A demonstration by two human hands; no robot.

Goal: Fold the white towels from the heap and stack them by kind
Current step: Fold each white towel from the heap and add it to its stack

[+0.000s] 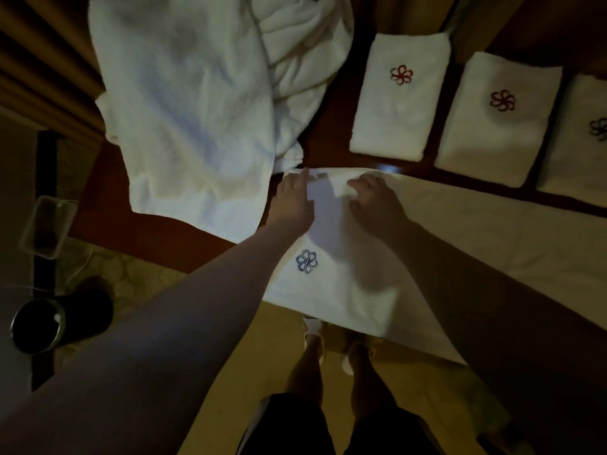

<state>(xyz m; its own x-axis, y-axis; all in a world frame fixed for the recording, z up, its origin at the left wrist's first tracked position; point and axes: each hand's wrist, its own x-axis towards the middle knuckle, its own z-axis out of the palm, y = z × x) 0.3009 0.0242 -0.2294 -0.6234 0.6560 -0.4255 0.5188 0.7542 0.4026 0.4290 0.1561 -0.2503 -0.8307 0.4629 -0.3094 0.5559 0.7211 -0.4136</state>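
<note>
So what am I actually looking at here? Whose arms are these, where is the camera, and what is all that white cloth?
There is no machine here. The camera sits on a person's head and looks down, so the two bare arms are theirs. On a dark wooden table lies a heap of unfolded white towels. To the right sit folded towels: two with a red flower emblem, and one at the edge with a dark emblem. The left hand and right hand work the far edge of a spread towel with a blue emblem; the left lies fairly flat, the right's fingers look curled on the cloth. On the floor stands a dark bin.
</note>
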